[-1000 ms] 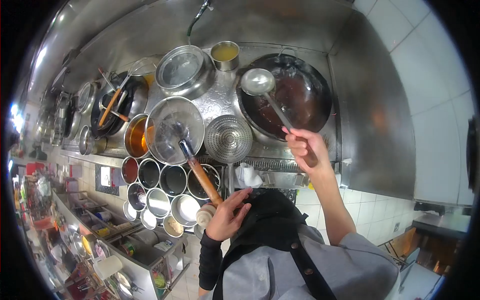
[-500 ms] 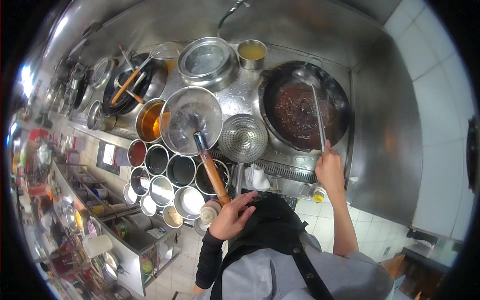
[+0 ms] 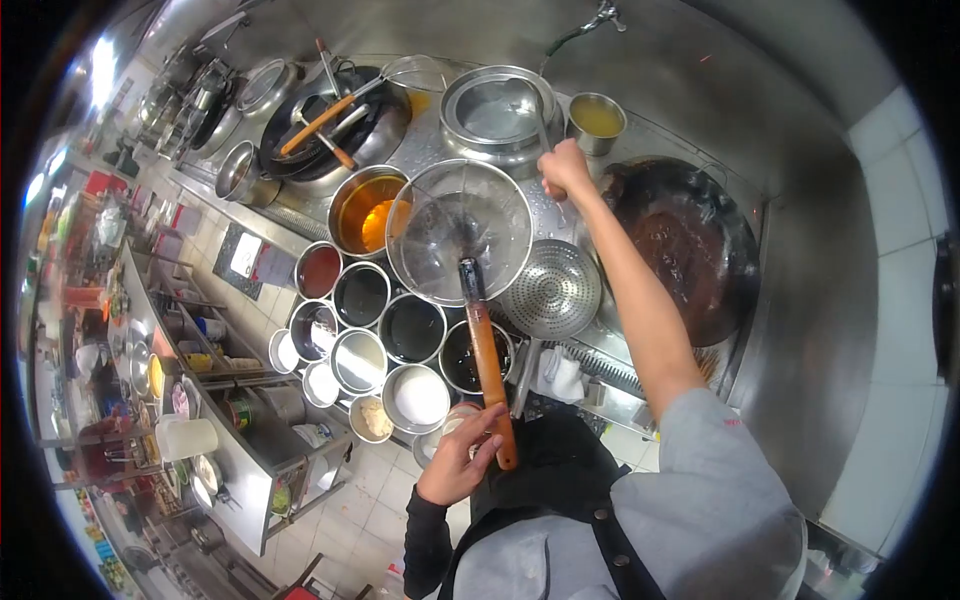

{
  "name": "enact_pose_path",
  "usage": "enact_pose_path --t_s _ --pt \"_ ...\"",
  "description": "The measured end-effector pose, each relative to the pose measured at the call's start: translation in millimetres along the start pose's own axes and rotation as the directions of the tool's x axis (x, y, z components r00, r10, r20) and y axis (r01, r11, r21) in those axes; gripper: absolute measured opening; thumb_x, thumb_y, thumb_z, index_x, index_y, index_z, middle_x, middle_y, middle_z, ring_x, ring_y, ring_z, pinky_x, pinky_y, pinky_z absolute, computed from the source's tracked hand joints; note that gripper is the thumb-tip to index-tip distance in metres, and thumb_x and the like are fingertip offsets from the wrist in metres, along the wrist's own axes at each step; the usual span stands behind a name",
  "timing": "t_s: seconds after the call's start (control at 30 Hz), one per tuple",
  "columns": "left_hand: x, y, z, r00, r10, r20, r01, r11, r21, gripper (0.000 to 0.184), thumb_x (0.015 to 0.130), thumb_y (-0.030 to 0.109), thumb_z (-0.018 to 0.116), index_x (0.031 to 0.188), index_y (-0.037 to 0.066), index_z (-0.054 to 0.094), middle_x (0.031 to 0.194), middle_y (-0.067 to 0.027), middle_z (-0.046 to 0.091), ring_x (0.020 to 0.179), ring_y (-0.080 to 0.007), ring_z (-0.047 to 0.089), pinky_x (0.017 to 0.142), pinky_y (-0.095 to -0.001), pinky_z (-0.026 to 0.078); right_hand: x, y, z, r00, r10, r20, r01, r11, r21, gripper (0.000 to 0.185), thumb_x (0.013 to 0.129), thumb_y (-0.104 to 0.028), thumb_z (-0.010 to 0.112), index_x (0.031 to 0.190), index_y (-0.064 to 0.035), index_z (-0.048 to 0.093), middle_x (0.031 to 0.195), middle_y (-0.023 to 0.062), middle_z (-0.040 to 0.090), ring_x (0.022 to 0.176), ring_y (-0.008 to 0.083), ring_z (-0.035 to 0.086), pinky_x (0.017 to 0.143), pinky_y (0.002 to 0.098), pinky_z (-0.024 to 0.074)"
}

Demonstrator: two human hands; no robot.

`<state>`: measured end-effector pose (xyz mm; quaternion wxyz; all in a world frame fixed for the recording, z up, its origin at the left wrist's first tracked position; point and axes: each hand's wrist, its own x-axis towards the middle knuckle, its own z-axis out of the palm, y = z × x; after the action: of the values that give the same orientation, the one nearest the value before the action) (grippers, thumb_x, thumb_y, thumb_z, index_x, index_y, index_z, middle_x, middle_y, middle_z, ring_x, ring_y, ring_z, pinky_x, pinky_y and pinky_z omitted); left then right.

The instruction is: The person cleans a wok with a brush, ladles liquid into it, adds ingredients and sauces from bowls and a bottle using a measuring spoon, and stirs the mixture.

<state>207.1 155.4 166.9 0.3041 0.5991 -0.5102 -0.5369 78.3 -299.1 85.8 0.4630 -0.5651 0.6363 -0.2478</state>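
Observation:
My right hand [image 3: 566, 172] is closed around the metal handle of a ladle [image 3: 543, 128]. Its bowl end is at a steel pot of water [image 3: 492, 108] by the back wall. To the right of that arm, a black wok [image 3: 735, 215] holds dark reddish-brown liquid. My left hand [image 3: 462, 455] is low in front, fingers stretched out beside the wooden handle of a mesh strainer [image 3: 486, 365]; fingertips overlap or touch the handle without wrapping it. The strainer rests above several seasoning containers. Beside it lies a perforated metal skimmer [image 3: 550, 290].
A faucet [image 3: 603, 17] stands behind the water pot, next to a small pot of yellow liquid [image 3: 597, 117]. At left are a pot of orange oil [image 3: 350, 215] and another wok [image 3: 375, 140] with utensils across it. A white cloth [image 3: 560, 376] lies near the stove's front edge.
My right hand has carried the ladle from the wok up and left to the water pot. My left hand stays near the strainer handle. The camera view has shifted.

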Motion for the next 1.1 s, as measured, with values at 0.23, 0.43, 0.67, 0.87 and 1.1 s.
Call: enact_pose_path --t_s 0.23,0.43,0.67,0.87,1.1 --pt "-8 -14 -6 0.998 -0.045 -0.047 0.042 0.996 -0.075 0.044 0.099 0.01 0.06 0.142 0.004 0.053 0.128 -0.0189 0.063 0.117 -0.0288 0.064 0.096 -0.0378 0.055 17 34 0 0.872 -0.041 0.489 -0.48 0.136 0.867 0.017 0.089 0.002 0.061 0.082 -0.0006 0.046 0.067 0.004 0.048 0.048 0.0106 0.048 0.044 0.0206 0.0433" --pt "15 1 2 0.997 0.047 0.068 -0.053 0.994 0.092 0.043 0.098 0.006 0.061 0.14 0.004 0.054 0.123 -0.0127 0.061 0.103 -0.0212 0.063 0.09 -0.0329 0.053 -45 53 -29 0.804 -0.193 0.563 -0.588 -0.109 0.802 0.017 0.094 0.0 0.059 0.099 0.0087 0.044 0.075 0.0067 0.051 0.05 0.0094 0.048 0.044 0.019 0.0436" --pt "81 29 47 0.947 0.234 0.219 -0.291 0.914 0.283 0.044 0.096 0.006 0.061 0.139 0.002 0.053 0.116 -0.0205 0.06 0.097 -0.0302 0.063 0.082 -0.0393 0.052 -167 60 -97 0.828 -0.138 0.544 -0.561 -0.177 0.809 0.016 0.096 -0.005 0.058 0.099 0.0084 0.05 0.071 0.0036 0.052 0.049 0.0078 0.047 0.043 0.0183 0.0413" --pt "173 0 163 0.809 0.508 0.298 -0.584 0.628 0.514 0.046 0.088 0.006 0.06 0.132 -0.004 0.051 0.13 -0.0202 0.056 0.116 -0.0405 0.056 0.098 -0.0483 0.049 -271 100 -159 0.887 -0.084 0.454 -0.462 -0.173 0.87 0.014 0.098 -0.007 0.057 0.1 0.0066 0.057 0.073 0.0038 0.052 0.052 0.0068 0.047 0.043 0.0189 0.0393" --pt "261 -24 277 0.848 0.259 0.463 -0.513 0.619 0.594 0.03 0.092 0.013 0.056 0.121 0.007 0.06 0.123 -0.0149 0.061 0.107 -0.0397 0.066 0.085 -0.0527 0.056 -354 148 -209 0.948 0.138 0.286 -0.282 -0.048 0.958 0.013 0.095 -0.007 0.062 0.101 0.0041 0.06 0.076 0.006 0.057 0.053 0.009 0.047 0.041 0.0216 0.0366"
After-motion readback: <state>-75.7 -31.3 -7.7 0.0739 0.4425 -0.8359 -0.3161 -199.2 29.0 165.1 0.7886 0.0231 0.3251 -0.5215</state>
